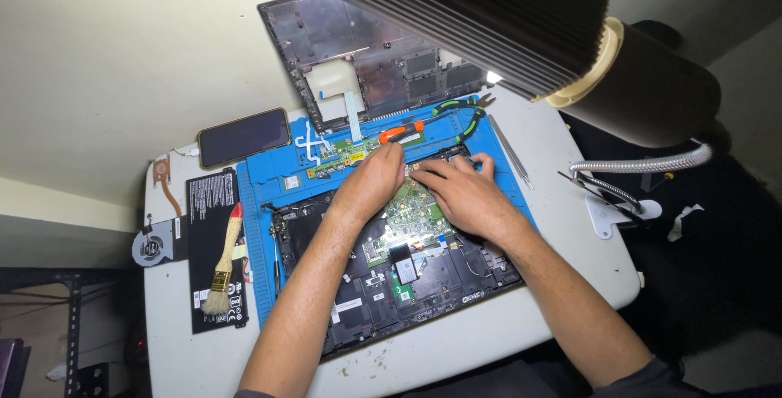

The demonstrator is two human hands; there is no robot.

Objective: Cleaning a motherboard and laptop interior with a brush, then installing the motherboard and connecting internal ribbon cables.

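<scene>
With cover (366,56) and battery (213,251) already off the laptop (423,284), my left hand (371,182) and right hand (464,194) pressed loosely curled, empty fingers on its still-seated board (411,215).

White counter (562,202) w/ rounded corners carries everything, bare surface showing right of the hands. Pale cream wall (106,48) beyond the hands, lit bright, shading off twd the left. Big ribbed dark lamp head (456,7) overhead, above and past the hands; its flexible metal gooseneck (643,166) curves to a white clamp base at the counter's right edge. Dark floor area to the right. Black metal shelf frame (73,316) low left, in shadow.
</scene>
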